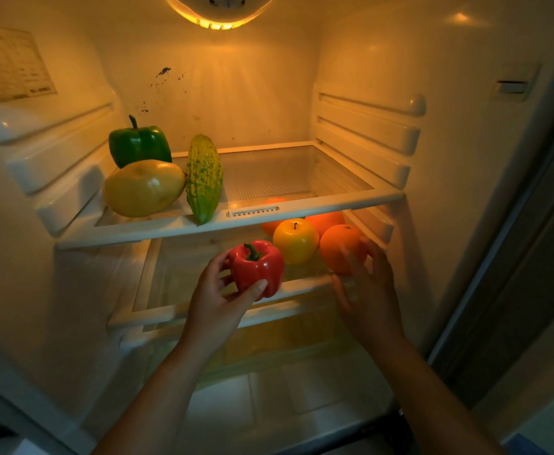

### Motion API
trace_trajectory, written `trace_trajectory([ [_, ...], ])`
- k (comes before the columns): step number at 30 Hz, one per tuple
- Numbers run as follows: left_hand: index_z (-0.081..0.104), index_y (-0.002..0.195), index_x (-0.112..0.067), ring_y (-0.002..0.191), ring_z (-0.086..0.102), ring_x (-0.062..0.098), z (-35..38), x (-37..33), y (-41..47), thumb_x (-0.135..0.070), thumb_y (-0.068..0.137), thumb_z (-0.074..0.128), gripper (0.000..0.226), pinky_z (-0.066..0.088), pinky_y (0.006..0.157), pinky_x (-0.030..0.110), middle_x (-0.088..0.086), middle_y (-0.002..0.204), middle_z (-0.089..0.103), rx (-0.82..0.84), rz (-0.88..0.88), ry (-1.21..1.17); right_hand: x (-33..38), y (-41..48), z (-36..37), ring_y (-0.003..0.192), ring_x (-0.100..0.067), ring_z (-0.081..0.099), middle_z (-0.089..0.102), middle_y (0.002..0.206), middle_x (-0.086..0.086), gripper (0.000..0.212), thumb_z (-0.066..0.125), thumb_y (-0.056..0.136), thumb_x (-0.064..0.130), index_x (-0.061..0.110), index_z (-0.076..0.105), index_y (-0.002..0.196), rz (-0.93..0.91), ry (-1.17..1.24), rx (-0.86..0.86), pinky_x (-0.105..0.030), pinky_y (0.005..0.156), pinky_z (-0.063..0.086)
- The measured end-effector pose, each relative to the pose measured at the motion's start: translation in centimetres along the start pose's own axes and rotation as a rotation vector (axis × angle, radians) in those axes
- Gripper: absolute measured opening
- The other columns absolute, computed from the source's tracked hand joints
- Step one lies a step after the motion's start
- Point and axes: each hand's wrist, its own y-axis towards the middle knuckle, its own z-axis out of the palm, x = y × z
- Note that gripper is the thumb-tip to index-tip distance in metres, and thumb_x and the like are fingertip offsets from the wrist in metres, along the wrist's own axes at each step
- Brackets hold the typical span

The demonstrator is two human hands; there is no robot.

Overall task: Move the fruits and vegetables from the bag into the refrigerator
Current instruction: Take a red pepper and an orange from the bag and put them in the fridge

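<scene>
The refrigerator (400,60) is seen open, and much of the task appears to be done. On the upper shelf (334,202), at its left end, a green pepper (139,144) is stood at the back, a large yellow fruit (142,188) is laid in front of it, and a gourd (204,178) is leaned against that fruit. Below the upper shelf, on the lower shelf (302,287), a yellow apple (296,241) and an orange (341,251) are set side by side under its right half, with two more oranges (325,221) partly hidden behind them. A red pepper (259,267) is held just below the upper shelf's front edge by the left hand (216,300), the thumb laid across its front and the fingers curled behind it; it is judged to be above the lower shelf's front edge and not yet put down. The right hand (371,300) is blurred, with its fingers at the near orange, and whether the fruit is gripped or merely touched cannot be told. The bag is not seen, so what is left in it cannot be judged.
</scene>
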Motion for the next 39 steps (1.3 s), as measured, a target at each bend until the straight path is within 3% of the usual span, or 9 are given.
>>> trace_trajectory([
  [6,0.046,0.120,-0.041,0.108,0.052,0.004,-0.1,-0.4,-0.1,-0.042,0.058,0.074,0.068,0.050,0.078,0.025,-0.014,0.121,0.050,0.010,0.011,0.000,0.0,1.2,0.7,0.126,-0.037,0.041,0.027,0.139,-0.006,0.057,0.058,0.080,0.015,0.021,0.037,0.133,-0.002,0.012,0.014,-0.053,0.096,0.045],
  [9,0.046,0.122,-0.039,0.108,0.053,0.005,-0.1,-0.4,-0.1,-0.037,0.064,0.076,0.065,0.051,0.080,0.028,-0.011,0.124,0.050,0.013,0.012,0.009,-0.4,1.1,1.2,0.132,-0.032,0.035,0.029,0.145,-0.016,0.057,0.054,0.083,0.021,0.019,0.037,0.137,0.102,0.086,0.067,-0.032,0.099,0.042],
  [12,0.046,0.123,-0.036,0.106,0.053,0.003,-0.2,-0.4,-0.1,-0.027,0.070,0.077,0.063,0.049,0.077,0.022,-0.008,0.127,0.049,0.015,0.018,0.015,0.0,1.4,1.3,0.130,-0.020,0.028,0.029,0.145,-0.020,0.060,0.054,0.081,0.021,0.013,0.039,0.139,0.121,0.137,0.074,-0.008,0.091,0.025],
  [20,0.047,0.117,-0.046,0.108,0.053,0.003,-0.3,-0.7,-0.4,-0.039,0.062,0.079,0.064,0.050,0.080,0.024,-0.013,0.126,0.050,0.023,0.011,0.011,-0.9,1.4,1.0,0.130,-0.025,0.033,0.028,0.145,-0.016,0.061,0.052,0.079,0.023,0.018,0.039,0.139,0.131,0.175,0.123,-0.032,0.093,0.043],
  [24,0.047,0.123,-0.039,0.108,0.052,0.001,-0.5,-1.1,-0.8,-0.026,0.068,0.080,0.065,0.047,0.077,0.018,-0.012,0.127,0.049,0.026,0.019,0.027,-0.4,1.1,0.1,0.127,-0.022,0.034,0.038,0.140,-0.017,0.054,0.051,0.084,0.028,0.017,0.043,0.136,0.098,0.108,0.118,-0.029,0.098,0.033],
  [28,0.048,0.123,-0.040,0.107,0.053,0.000,-0.5,-2.0,-1.3,-0.025,0.068,0.080,0.065,0.051,0.072,0.013,-0.013,0.126,0.051,0.070,0.031,0.018,1.1,1.5,-0.9,0.124,-0.030,0.045,0.046,0.135,-0.017,0.049,0.057,0.083,0.027,0.008,0.051,0.128,0.101,0.193,0.088,-0.040,0.102,0.039],
  [31,0.048,0.124,-0.039,0.108,0.054,0.002,-0.4,-2.9,-1.8,-0.026,0.067,0.080,0.067,0.050,0.070,0.009,-0.012,0.126,0.051,0.085,0.052,-0.003,2.3,2.2,-1.8,0.119,-0.020,0.049,0.053,0.129,-0.008,0.047,0.060,0.082,0.027,0.008,0.055,0.124,0.045,0.241,0.105,-0.039,0.098,0.045],
  [34,0.048,0.116,-0.046,0.107,0.055,0.001,-0.5,-3.9,-2.5,-0.036,0.061,0.079,0.065,0.051,0.070,0.012,-0.018,0.123,0.051,0.087,0.062,-0.032,3.2,2.8,-2.8,0.112,-0.008,0.051,0.053,0.122,0.011,0.048,0.059,0.082,0.045,0.019,0.056,0.122,0.030,0.332,0.169,-0.034,0.091,0.050],
  [39,0.049,0.114,-0.041,0.100,0.056,-0.010,-1.1,-5.7,-3.7,-0.033,0.058,0.078,0.063,0.049,0.069,0.012,-0.024,0.114,0.053,0.076,0.096,-0.062,5.9,2.6,-3.9,0.112,0.001,0.055,0.054,0.127,0.014,0.054,0.063,0.076,0.052,0.041,0.047,0.126,0.180,0.604,0.421,-0.017,0.085,0.051],
])
